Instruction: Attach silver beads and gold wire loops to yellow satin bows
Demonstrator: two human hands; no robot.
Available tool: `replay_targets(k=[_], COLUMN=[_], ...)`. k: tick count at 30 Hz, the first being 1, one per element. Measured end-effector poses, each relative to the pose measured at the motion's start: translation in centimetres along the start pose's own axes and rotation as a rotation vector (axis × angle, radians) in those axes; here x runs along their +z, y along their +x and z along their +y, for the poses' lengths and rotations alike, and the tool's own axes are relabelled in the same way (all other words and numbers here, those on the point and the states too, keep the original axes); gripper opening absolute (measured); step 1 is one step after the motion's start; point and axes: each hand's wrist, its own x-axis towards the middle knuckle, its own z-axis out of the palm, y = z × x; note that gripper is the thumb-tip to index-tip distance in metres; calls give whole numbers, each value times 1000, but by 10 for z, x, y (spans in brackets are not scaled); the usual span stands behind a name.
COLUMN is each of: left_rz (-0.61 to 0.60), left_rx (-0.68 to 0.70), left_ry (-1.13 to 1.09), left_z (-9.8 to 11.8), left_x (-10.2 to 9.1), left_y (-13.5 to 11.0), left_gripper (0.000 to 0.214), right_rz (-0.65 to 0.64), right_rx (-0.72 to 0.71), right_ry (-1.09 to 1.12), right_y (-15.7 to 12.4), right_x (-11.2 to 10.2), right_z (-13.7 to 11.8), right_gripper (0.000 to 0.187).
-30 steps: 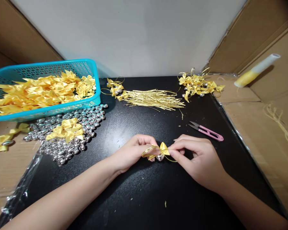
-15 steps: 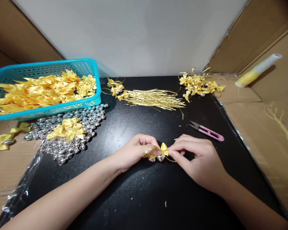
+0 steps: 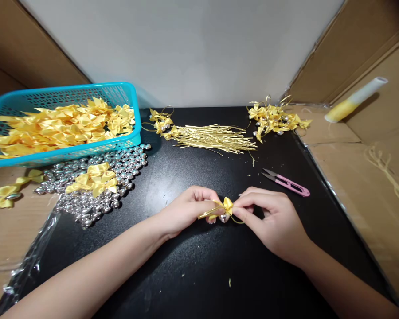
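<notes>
One yellow bow, with a silver bead at its lower edge, over the middle of the black surface. Clamped at its left side in the fingers of the left hand, together with gold cord; pinched at its right edge between thumb and forefinger of the right hand. Farther back, a bundle of gold strands; to the right, pink snips; to the left, loose beads beside a turquoise basket.

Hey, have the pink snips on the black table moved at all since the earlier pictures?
No. Judged by the right edge of the black table, the pink snips lie in the same place, angled the same way.
</notes>
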Motion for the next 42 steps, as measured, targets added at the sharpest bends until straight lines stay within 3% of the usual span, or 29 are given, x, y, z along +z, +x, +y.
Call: replay_targets(k=[8, 19, 21, 25, 30, 42], left_rz=[57, 63, 80, 150, 222, 309], left_rx=[36, 39, 57, 86, 106, 169], left_ry=[-58, -58, -69, -106, -79, -1], left_z=[-5, -5, -6, -7, -5, -9], left_x=[-3, 1, 1, 4, 12, 22], left_y=[1, 2, 2, 3, 2, 6], left_gripper=[23, 27, 28, 30, 34, 23], right_rz=[53, 54, 151, 383, 365, 476], right_rx=[51, 10, -51, -317, -399, -444], right_ry=[99, -36, -98, -348, -535, -586], right_y=[2, 1, 0, -5, -8, -6], right_x=[-1, 3, 1, 0, 10, 16], right_z=[6, 11, 9, 1, -2, 7], right_gripper=[7, 11, 9, 10, 17, 11])
